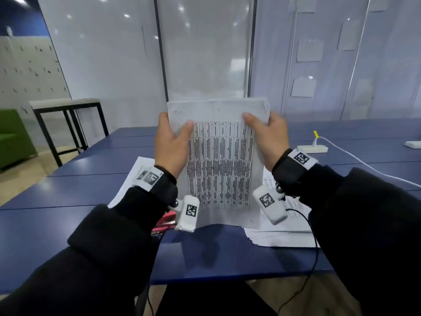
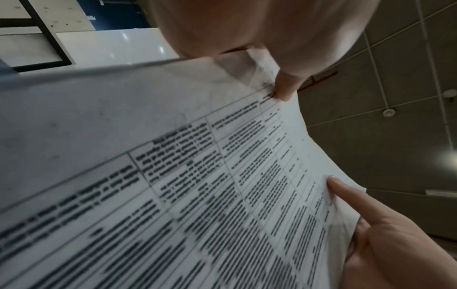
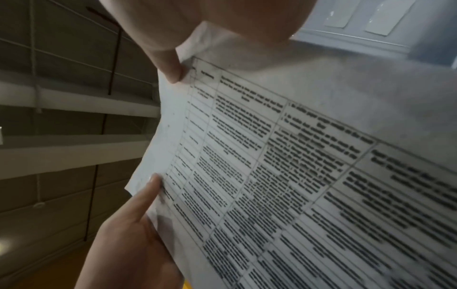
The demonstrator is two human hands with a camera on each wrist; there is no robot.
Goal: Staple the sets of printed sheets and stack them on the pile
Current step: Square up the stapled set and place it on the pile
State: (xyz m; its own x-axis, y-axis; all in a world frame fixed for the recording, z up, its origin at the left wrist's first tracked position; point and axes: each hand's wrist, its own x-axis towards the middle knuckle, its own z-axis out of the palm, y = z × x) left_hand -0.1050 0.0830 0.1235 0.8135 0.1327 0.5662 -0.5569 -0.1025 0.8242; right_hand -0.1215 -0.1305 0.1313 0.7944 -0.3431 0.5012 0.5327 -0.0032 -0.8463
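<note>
A set of printed sheets point(image 1: 219, 165) stands upright in mid-air at the centre of the head view, its printed table facing the person and its lower edge hanging just above the blue table point(image 1: 68, 195). The left hand point(image 1: 173, 142) pinches the set's left edge near the top, thumb on the front and fingers behind; the right hand point(image 1: 268, 137) pinches the right edge the same way. In the left wrist view, the left thumb point(image 2: 284, 88) presses the margin beside the table's ruled border, and the other hand's finger lies along the far edge at 4 o'clock. In the right wrist view the page point(image 3: 296, 156) fills the frame with blurred text. On the table, a pile of printed sheets point(image 1: 284, 233) lies at 4 o'clock from the held set, and more sheets point(image 1: 136, 176) lie at 9 o'clock behind the left wrist. A red stapler point(image 1: 165, 222) lies at 7 o'clock, partly hidden by the wrist camera. A white power strip point(image 1: 312, 148) with its cable sits at 2 o'clock.
</note>
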